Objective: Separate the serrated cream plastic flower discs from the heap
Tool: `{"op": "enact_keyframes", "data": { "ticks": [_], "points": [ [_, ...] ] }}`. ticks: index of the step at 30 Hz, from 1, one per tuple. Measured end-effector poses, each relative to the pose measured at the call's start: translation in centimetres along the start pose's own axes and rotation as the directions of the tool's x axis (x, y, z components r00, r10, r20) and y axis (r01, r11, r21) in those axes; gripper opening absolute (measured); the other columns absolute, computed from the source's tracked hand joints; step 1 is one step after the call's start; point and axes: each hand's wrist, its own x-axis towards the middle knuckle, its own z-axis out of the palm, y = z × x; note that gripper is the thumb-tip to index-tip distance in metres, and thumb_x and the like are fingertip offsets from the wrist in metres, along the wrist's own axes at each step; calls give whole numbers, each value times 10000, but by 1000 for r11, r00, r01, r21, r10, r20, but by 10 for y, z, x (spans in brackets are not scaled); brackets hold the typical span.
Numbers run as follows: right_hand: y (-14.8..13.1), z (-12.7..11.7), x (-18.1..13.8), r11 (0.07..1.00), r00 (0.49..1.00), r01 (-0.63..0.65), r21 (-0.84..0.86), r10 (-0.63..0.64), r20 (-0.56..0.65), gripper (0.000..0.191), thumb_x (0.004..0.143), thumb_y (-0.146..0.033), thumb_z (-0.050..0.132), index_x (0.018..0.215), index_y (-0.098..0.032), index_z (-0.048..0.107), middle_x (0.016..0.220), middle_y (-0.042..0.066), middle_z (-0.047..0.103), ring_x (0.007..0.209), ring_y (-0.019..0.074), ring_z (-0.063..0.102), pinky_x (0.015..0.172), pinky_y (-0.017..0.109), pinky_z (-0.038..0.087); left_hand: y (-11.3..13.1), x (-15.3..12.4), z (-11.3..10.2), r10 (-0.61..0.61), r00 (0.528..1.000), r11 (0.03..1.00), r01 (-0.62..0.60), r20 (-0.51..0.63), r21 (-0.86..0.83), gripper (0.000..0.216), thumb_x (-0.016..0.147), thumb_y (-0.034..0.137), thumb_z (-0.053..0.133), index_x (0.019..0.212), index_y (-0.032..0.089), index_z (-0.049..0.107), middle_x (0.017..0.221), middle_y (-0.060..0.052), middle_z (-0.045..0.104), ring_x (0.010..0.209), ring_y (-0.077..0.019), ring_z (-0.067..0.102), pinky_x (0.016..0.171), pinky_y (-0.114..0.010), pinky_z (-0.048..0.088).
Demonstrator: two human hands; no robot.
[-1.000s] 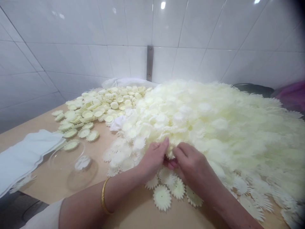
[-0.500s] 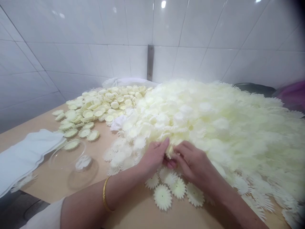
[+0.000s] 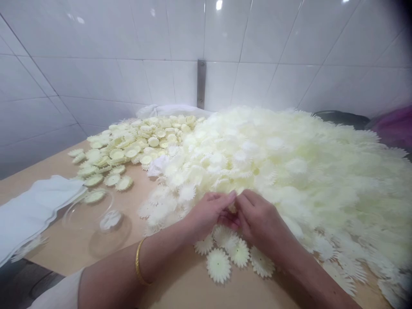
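Note:
Above the front edge of a big heap of pale yellow fabric flower petals [image 3: 244, 159], my left hand [image 3: 212, 214] and my right hand [image 3: 260, 219] meet, fingertips touching. Both are closed in a pinch around a small pale yellow fabric flower [image 3: 232, 208], mostly hidden by my fingers. Just below them, several flat toothed petal discs with a small centre hole lie on the table, the nearest being a single disc [image 3: 218, 266].
Cupped, thicker flowers [image 3: 131, 151] are piled at the back left on the brown table [image 3: 174, 279]. Left of my arm are a clear round dish [image 3: 107, 240] with a white lump [image 3: 111, 220] and white sheets [image 3: 35, 210]. A tiled wall [image 3: 144, 81] stands behind.
My right hand has moved slightly left, its fingertips closing up against my left thumb. The small flower between my hands shows less. The view has shifted a little.

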Motion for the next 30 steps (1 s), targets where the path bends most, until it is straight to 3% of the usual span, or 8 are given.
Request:
{"op": "enact_keyframes", "data": {
  "ticks": [9,18,26,30],
  "points": [
    [9,-5,2,951,990,-136,278,143,-5,185,818,-123,373,653,-166,445,628,6,464,529,101,426,479,212,323,-1,4,-9,-46,999,997,47,26,-61,291,775,346,562,761,61,621,616,-91,644,566,-127,618,576,-225,491],
    [10,-12,3,790,929,-362,495,348,124,164,811,-199,435,656,-176,485,571,-16,491,516,105,434,479,222,334,-1,2,-9,25,1000,1000,-25,-16,18,252,752,326,595,756,74,584,624,-96,651,566,-134,619,574,-244,486],
    [12,-15,5,686,879,-447,575,455,141,165,801,-248,460,653,-180,485,563,-24,468,519,104,426,475,220,334,0,3,-8,76,992,997,-77,-99,-4,210,744,300,597,706,104,534,610,-75,642,496,-106,585,507,-218,460],
    [10,-13,5,727,883,-437,529,460,97,161,809,-246,441,666,-182,476,563,-21,470,503,105,425,462,220,333,-2,3,-9,115,988,993,-111,-106,40,231,739,330,600,706,108,545,605,-67,640,492,-106,580,491,-216,453]
  ]
}}
